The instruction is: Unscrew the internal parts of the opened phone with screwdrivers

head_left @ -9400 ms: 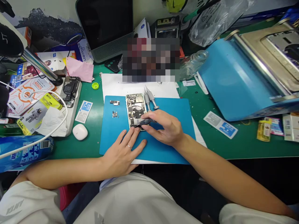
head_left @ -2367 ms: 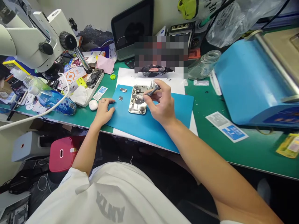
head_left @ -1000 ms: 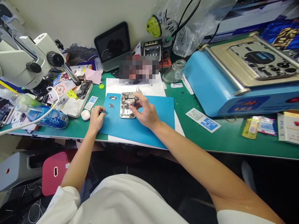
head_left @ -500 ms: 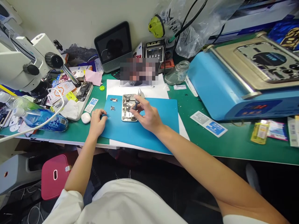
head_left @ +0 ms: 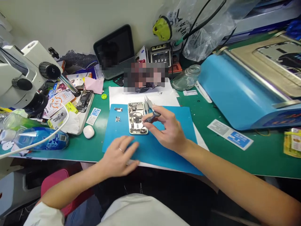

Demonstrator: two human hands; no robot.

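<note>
An opened smartphone (head_left: 137, 125) lies on the blue mat (head_left: 150, 153), its inner boards and parts showing. My right hand (head_left: 168, 130) grips a small dark grey screwdriver (head_left: 152, 117) between thumb and fingers, tilted beside the phone's right edge. Behind those fingers lie grey pointed tools (head_left: 147, 104), partly hidden. Near the mat's front left edge, my left hand (head_left: 121, 155) is spread and holds nothing, a little blurred. Two small phone components, an upper one (head_left: 118, 109) and a lower one (head_left: 118, 119), rest on the mat left of the phone.
A microscope (head_left: 30, 70) stands at the left, near a blue bottle (head_left: 42, 138) and a white cable. A white earbud case (head_left: 88, 131) sits left of the mat. Behind are a glass jar (head_left: 187, 77) and a smart display (head_left: 115, 51). A blue machine (head_left: 225, 94) occupies the right.
My left hand has moved right and toward me, its fingers now spread. The screwdriver has gone from nearly upright over the phone to a slant at its right side. The view has shifted.
</note>
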